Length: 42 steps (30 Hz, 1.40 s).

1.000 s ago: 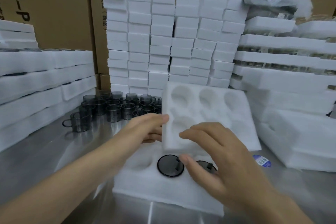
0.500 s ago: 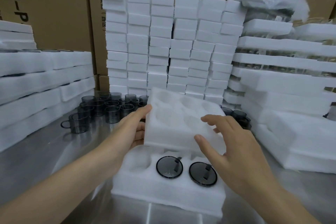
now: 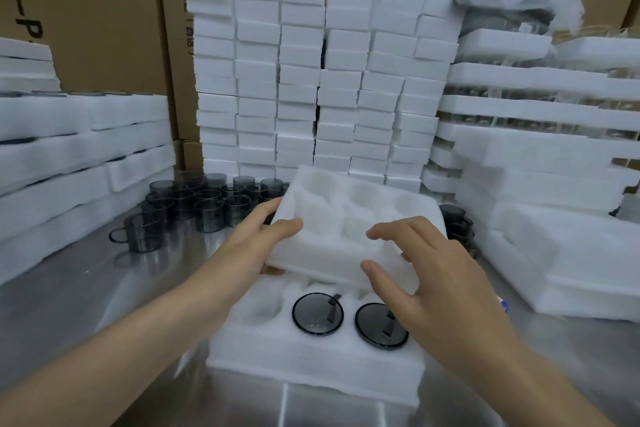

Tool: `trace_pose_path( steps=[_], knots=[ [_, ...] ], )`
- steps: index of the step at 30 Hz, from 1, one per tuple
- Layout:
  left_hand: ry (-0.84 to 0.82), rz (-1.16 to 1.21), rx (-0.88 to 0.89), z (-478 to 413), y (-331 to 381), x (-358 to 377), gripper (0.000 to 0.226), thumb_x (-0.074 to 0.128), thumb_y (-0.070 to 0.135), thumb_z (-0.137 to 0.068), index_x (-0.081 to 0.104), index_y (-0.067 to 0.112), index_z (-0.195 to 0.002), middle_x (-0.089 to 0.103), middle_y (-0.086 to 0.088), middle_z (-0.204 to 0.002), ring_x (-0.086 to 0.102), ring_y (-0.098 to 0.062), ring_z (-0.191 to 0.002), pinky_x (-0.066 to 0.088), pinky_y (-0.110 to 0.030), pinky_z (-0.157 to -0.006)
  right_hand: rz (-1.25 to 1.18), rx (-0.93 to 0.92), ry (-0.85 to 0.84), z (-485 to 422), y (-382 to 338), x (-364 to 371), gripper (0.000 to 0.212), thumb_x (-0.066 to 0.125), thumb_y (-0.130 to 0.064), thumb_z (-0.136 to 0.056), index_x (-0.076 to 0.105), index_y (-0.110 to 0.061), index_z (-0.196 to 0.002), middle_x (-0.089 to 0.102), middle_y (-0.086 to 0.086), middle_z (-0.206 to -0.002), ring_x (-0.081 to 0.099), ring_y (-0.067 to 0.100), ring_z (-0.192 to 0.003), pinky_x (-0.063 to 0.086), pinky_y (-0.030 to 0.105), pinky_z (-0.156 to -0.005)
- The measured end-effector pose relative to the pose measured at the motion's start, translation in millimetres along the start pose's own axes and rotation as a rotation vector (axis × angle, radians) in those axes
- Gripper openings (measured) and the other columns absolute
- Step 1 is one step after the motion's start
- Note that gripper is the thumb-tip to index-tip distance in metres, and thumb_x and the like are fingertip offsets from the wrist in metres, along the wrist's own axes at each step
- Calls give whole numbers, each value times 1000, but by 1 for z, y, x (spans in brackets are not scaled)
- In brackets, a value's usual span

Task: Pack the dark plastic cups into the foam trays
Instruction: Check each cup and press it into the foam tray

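Note:
A white foam tray (image 3: 311, 354) lies on the steel table in front of me, with two dark cups (image 3: 318, 313) (image 3: 374, 324) seated in its front pockets. Above its far half I hold a second foam tray (image 3: 349, 215), pockets facing up and nearly level. My left hand (image 3: 263, 239) grips its left edge, thumb on top. My right hand (image 3: 436, 284) rests on its near right edge with fingers spread. A cluster of loose dark cups (image 3: 207, 208) stands at the back left of the table.
Stacks of foam blocks (image 3: 311, 80) rise behind. Piles of foam trays stand at the left (image 3: 79, 149) and right (image 3: 540, 163). Several dark cups (image 3: 455, 222) sit at the right behind the held tray. Cardboard boxes (image 3: 97, 10) line the back.
The upper foam tray has tipped from nearly upright to nearly level and come down toward the lower tray. Both hands shifted with it, uncovering the second cup.

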<state>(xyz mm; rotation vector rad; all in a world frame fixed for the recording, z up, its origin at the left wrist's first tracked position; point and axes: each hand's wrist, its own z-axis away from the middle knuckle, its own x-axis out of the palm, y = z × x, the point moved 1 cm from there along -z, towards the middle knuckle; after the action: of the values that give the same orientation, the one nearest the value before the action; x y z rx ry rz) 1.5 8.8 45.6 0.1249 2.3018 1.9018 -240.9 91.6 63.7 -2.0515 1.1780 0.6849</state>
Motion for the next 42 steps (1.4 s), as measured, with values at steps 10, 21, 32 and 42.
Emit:
trace_pose_path(
  steps=[10, 21, 32, 42],
  knots=[
    [-21, -81, 28, 8, 4, 3, 51, 69, 65, -74, 64, 65, -125, 79, 16, -117, 79, -9, -101, 57, -39, -93, 22, -34, -131, -2, 0, -6, 36, 48, -59, -97, 68, -40, -119, 55, -27, -120, 64, 10, -95, 50, 35, -87],
    [-25, -110, 45, 10, 5, 4, 46, 68, 65, -75, 64, 66, -121, 77, 20, -118, 78, -7, -102, 57, -38, -92, 68, -86, -137, -3, 1, -7, 38, 45, -58, -99, 68, -38, -120, 58, -25, -118, 58, 7, -107, 52, 35, -87],
    [-25, -115, 65, 12, 7, 7, 39, 65, 57, -84, 63, 67, -121, 76, 24, -119, 77, -4, -102, 55, -34, -90, 101, -110, -156, -2, 2, -1, 37, 45, -58, -100, 64, -39, -124, 57, -25, -119, 51, 3, -108, 53, 34, -84],
    [-20, -125, 107, 14, 7, 7, 42, 66, 60, -82, 62, 66, -124, 75, 24, -123, 76, -4, -106, 56, -37, -91, 121, -126, -152, -2, 4, 0, 42, 36, -62, -99, 63, -40, -123, 57, -25, -118, 50, 3, -109, 54, 32, -81]
  ],
)
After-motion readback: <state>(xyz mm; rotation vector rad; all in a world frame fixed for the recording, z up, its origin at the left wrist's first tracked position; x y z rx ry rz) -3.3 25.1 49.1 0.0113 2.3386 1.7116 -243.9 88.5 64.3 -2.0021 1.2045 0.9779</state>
